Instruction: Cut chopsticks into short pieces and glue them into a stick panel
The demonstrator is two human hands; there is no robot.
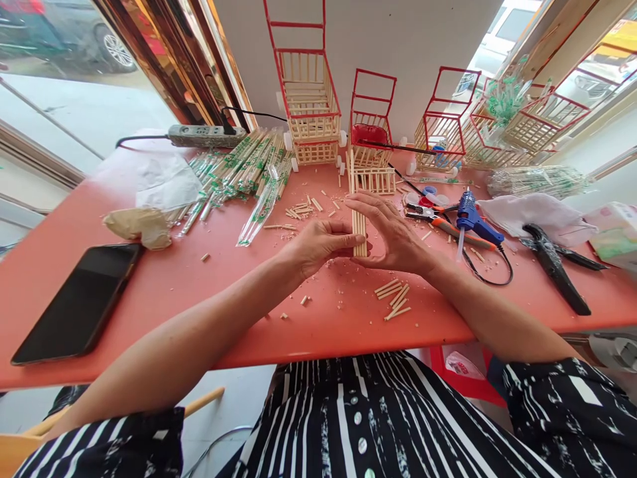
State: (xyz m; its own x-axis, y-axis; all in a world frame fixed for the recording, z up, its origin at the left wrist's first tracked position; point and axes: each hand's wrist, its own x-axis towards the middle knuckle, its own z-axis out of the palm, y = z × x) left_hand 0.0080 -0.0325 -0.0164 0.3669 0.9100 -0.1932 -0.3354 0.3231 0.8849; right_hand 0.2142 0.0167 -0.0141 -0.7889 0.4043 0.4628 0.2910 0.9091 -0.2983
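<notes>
My left hand (323, 244) is closed on a small bundle of thin wooden sticks (359, 226), pinched near the lower end. The sticks stand nearly upright in front of me, and one or two reach higher than the others. My right hand (391, 232) curves about the bundle from the right with fingers and thumb apart. Its fingertips cross the sticks higher up and its thumb is by their lower ends; whether it presses on them I cannot tell. Short cut sticks (393, 297) lie on the red table (298, 332) just below my right hand.
Small stick-built carts with red handles, one a tall cart (311, 99), line the back. Wrapped sticks (239, 166), a power strip (204, 136) and a phone (79, 302) lie left. Pliers (448, 226), a blue glue gun (475, 222) and a black-handled tool (557, 269) lie right.
</notes>
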